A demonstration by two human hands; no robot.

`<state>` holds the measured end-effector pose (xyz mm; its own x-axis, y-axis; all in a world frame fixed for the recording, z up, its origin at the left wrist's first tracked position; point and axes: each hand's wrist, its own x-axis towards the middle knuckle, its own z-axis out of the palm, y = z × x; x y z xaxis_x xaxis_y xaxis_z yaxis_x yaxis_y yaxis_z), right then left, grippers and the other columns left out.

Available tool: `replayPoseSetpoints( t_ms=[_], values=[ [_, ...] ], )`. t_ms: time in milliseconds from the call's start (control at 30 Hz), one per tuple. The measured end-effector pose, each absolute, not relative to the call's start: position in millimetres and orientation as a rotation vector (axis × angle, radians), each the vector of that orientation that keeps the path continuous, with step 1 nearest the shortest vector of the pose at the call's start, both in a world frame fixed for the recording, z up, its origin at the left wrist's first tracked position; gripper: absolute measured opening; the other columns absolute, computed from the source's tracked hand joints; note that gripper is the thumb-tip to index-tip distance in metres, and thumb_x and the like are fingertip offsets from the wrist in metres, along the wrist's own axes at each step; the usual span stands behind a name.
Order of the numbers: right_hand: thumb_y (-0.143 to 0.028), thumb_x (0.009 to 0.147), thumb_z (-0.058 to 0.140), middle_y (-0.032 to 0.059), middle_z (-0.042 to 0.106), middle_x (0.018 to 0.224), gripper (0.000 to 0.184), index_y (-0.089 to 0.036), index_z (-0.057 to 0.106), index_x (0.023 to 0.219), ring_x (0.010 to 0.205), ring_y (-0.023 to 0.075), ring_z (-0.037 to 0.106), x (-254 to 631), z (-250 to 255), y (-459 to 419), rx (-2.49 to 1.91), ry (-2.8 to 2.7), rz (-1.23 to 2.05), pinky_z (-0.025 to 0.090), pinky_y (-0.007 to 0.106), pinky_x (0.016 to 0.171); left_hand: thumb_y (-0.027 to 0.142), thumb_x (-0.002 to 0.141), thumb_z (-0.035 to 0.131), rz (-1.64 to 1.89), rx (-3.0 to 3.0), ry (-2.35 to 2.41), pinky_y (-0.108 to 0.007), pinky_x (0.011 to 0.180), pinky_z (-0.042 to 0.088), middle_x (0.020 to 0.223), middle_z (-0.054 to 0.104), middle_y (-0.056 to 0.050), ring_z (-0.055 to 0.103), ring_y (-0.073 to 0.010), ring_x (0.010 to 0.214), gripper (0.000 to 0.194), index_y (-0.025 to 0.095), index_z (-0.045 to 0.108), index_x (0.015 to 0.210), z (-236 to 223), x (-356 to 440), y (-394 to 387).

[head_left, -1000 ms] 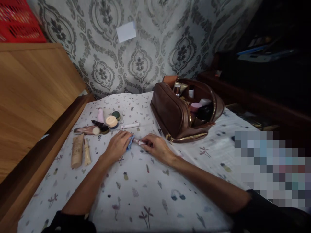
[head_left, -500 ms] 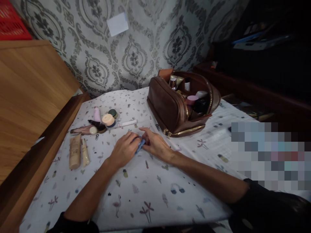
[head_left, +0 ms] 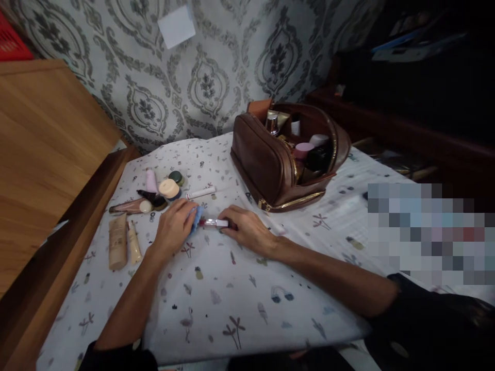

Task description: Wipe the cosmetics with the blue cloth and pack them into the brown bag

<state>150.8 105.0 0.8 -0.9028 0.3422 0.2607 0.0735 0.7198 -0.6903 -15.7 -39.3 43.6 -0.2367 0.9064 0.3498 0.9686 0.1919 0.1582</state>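
Observation:
My left hand (head_left: pixel 173 225) is closed on a crumpled blue cloth (head_left: pixel 198 218), just above the patterned white sheet. In my right hand (head_left: pixel 250 230) is a slim clear lip gloss tube (head_left: pixel 215 223), gripped by its dark end. The tube's other end, dark red, meets the cloth; whether it goes inside the folds I cannot tell. Just beyond my hands a white stick-shaped tube (head_left: pixel 201 192) lies on the sheet. The brown cosmetic bag (head_left: pixel 261 162) stands unzipped behind my right hand, with several bottles and jars inside.
At the left lie a beige tube (head_left: pixel 117 242), a small cream tube (head_left: pixel 134 243), a pink tube (head_left: pixel 151 180), a cream-lidded jar (head_left: pixel 169 188) and a dark green jar (head_left: pixel 176 178). A wooden panel (head_left: pixel 54 139) borders the left side. Patterned wallpaper (head_left: pixel 209 85) rises behind.
My hands have drawn apart, the left going left with the blue cloth. The lip gloss tube, hidden before, now shows between them. The view has shifted slightly.

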Motion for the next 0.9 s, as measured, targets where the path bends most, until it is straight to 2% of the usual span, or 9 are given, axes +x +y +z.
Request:
replayPoseSetpoints(
  t_ms=[100,200,433,600,767,900],
  values=[
    [-0.014,0.079,0.069,-0.0015,0.065,0.083,0.034,-0.023,0.058,0.11,0.063,0.0128,0.056,150.8,-0.8,103.7,-0.309,-2.561,1.022,0.04,0.025,0.063,0.026,0.099,0.041,-0.585,-1.934,-2.202,-0.035,0.089,0.05,0.105,0.065,-0.007,0.059,-0.021,0.1,0.027,0.02,0.065,0.108,41.9,2.1,-34.6],
    [-0.019,0.079,0.069,-0.0022,0.067,0.082,0.045,-0.024,0.049,0.118,0.06,0.0129,0.055,150.3,-1.9,103.4,-0.34,-2.556,1.063,0.041,0.026,0.062,0.025,0.099,0.041,-0.453,-2.087,-2.2,-0.034,0.085,0.051,0.101,0.064,-0.006,0.058,-0.0206,0.097,0.026,0.021,0.065,0.106,39.5,12.4,-31.8],
    [-0.014,0.078,0.066,-0.0021,0.069,0.086,0.045,-0.023,0.05,0.119,0.058,0.0107,0.054,149.9,-0.9,104.3,-0.346,-2.563,1.143,0.042,0.025,0.061,0.028,0.099,0.041,-0.315,-2.192,-2.325,-0.031,0.081,0.049,0.098,0.063,-0.004,0.058,-0.0196,0.094,0.027,0.023,0.067,0.1,50.7,-3.6,-38.6],
    [-0.019,0.08,0.066,-0.0001,0.068,0.088,0.051,-0.024,0.049,0.128,0.057,0.0109,0.053,150.0,-1.8,104.4,-0.301,-2.582,1.113,0.043,0.026,0.061,0.03,0.099,0.041,-0.326,-2.191,-2.458,-0.03,0.078,0.048,0.097,0.066,-0.002,0.061,-0.0186,0.09,0.027,0.023,0.067,0.097,59.1,-23.5,-47.1],
    [-0.019,0.081,0.066,0.0001,0.066,0.082,0.037,-0.022,0.057,0.117,0.063,0.013,0.055,151.8,0.5,105.3,-0.316,-2.526,1.152,0.044,0.027,0.064,0.029,0.097,0.043,-0.461,-2.082,-2.515,-0.031,0.077,0.048,0.089,0.067,-0.003,0.062,-0.0193,0.083,0.027,0.02,0.068,0.091,59.5,-31.3,-48.1],
    [-0.029,0.092,0.053,-0.0024,0.06,0.068,0.023,-0.019,0.056,0.112,0.058,0.0126,0.054,153.0,6.0,106.2,-0.324,-2.343,1.374,0.04,0.025,0.058,0.03,0.1,0.041,-0.853,-1.978,-2.327,-0.033,0.088,0.049,0.102,0.069,-0.006,0.064,-0.0199,0.096,0.029,0.019,0.067,0.108,56.2,-15.2,-41.1]
  ],
)
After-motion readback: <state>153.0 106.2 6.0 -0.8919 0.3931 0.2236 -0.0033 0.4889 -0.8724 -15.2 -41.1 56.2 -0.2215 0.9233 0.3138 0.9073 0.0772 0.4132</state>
